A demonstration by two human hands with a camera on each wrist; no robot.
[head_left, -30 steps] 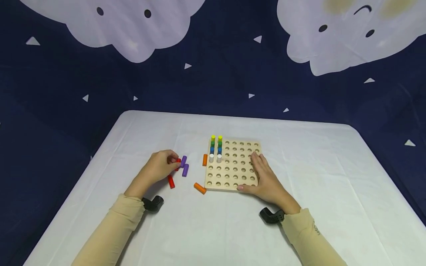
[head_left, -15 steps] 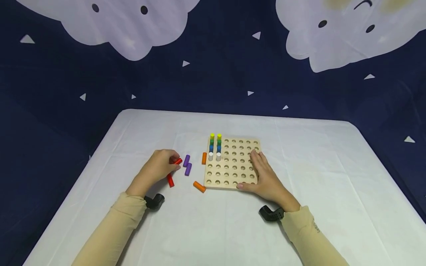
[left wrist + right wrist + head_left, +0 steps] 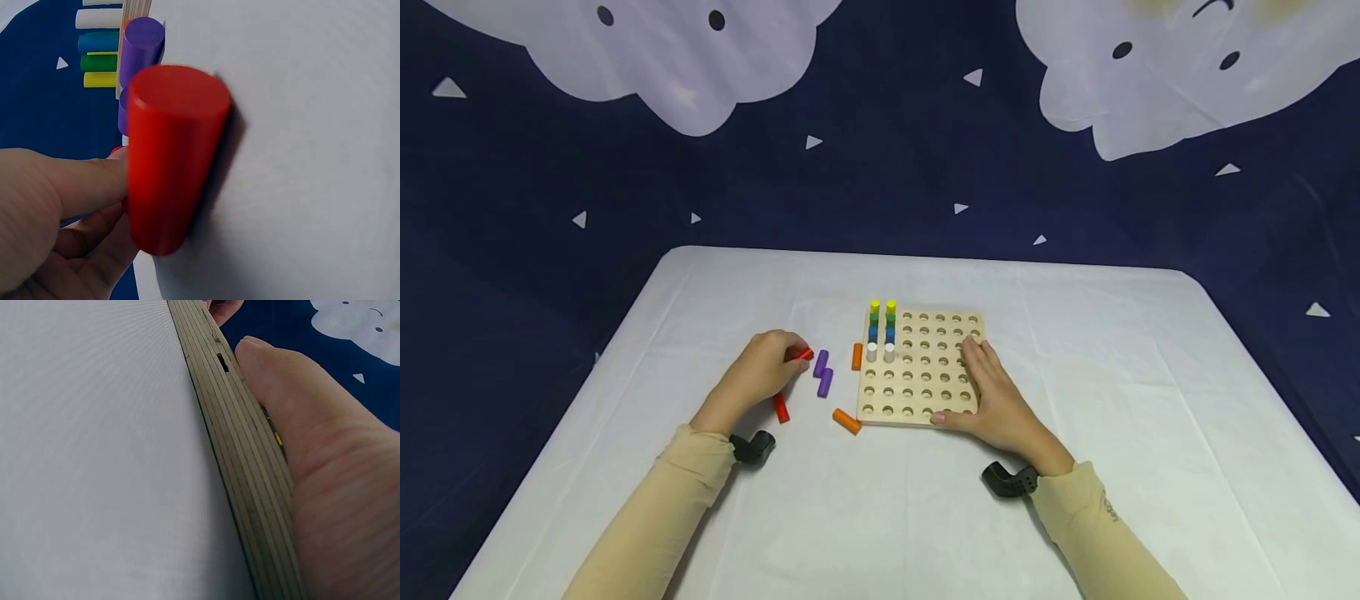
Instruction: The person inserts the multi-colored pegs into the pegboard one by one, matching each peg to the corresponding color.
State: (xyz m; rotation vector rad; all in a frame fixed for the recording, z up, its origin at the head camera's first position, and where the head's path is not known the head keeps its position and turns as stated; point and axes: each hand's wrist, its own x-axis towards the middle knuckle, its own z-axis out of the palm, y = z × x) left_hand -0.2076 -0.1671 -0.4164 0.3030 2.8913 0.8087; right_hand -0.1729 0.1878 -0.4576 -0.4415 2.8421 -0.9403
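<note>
The left hand [image 3: 760, 367] pinches a red peg [image 3: 806, 354] between thumb and fingertips, low over the cloth. Beside its wrist side lies a second red peg [image 3: 782, 408], large in the left wrist view [image 3: 178, 156], where it hides part of the fingers. Two purple pegs [image 3: 822, 363] lie just right of the fingertips. The right hand [image 3: 1000, 404] rests on the near right corner of the wooden pegboard [image 3: 917, 402], fingers spread over its right side and thumb at the front edge. Yellow, green, blue and white pegs [image 3: 889, 353] stand upright in its two left columns.
One orange peg [image 3: 857, 357] lies along the board's left edge, another [image 3: 847, 421] at its near left corner. A white cloth [image 3: 880, 517] covers the table. Behind it hangs a dark blue backdrop [image 3: 880, 183] with clouds and small triangles.
The held red peg has come away from the purple pegs and tilted from near upright to slanted in the left fingers. The purple pegs shifted slightly right. The right hand stays on the board.
</note>
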